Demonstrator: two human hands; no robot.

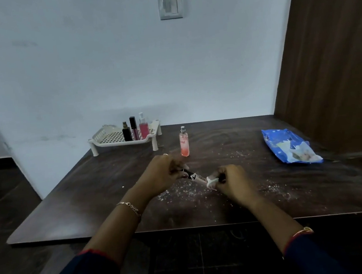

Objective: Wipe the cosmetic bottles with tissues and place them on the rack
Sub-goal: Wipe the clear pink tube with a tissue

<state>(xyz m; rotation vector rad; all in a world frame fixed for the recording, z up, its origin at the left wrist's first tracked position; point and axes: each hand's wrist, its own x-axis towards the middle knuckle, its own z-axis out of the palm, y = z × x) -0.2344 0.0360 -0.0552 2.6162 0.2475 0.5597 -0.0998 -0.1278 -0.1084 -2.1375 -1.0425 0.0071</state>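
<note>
Left hand [163, 173]: fingers closed on black-capped end of slim tube [196, 177]. Right hand [230, 181]: closed, pinching white tissue [212, 181] around tube's opposite end. Tube: held just above table [92, 189], long axis 10-to-4 o'clock, cap toward 10. Pink spray bottle [184, 141]: upright, 12 o'clock of hands. Rack [100, 136]: 11 o'clock, holding 3 bottles upright. Blue tissue pack [287, 144]: 2 o'clock.

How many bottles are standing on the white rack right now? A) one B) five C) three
C: the rack holds three, a black bottle, a slim purple tube and a pink spray bottle; another pink spray bottle stands off it on the table.
</note>
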